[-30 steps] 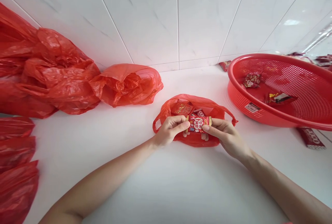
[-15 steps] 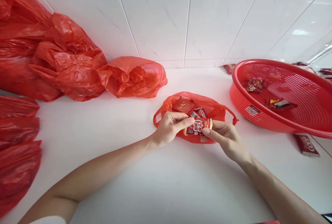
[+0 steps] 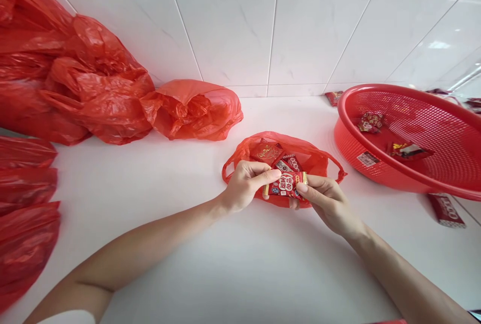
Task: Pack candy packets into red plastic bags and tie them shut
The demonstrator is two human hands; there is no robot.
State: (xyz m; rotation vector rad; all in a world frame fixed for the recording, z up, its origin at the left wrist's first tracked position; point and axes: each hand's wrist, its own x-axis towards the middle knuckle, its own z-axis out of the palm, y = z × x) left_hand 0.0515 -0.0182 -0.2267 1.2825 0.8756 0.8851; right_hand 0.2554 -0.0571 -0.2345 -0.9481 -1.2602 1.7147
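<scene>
Between my two hands is a small red snack packet (image 3: 286, 184) with gold crimped ends and white printed characters. My left hand (image 3: 248, 184) pinches its left part, thumb on top. My right hand (image 3: 326, 201) grips the right end between thumb and fingers. Just beneath the packet lies an open red plastic bag (image 3: 317, 164), its handles spread to either side. Inside the bag several wrapped snacks show, among them a red packet with gold print (image 3: 266, 151); my hands hide part of the contents.
A red mesh basket (image 3: 361, 151) at right holds a few packets. Beside it a dark red packet (image 3: 446, 210) lies on the white counter (image 3: 180, 259). Filled red bags (image 3: 101, 93) line the tiled wall at left; more flat red bags (image 3: 26, 244) lie nearer.
My hands still hold the packet in nearly the same place. The packet has tilted slightly, and fingertips now show beneath it. The view has shifted very slightly.
</scene>
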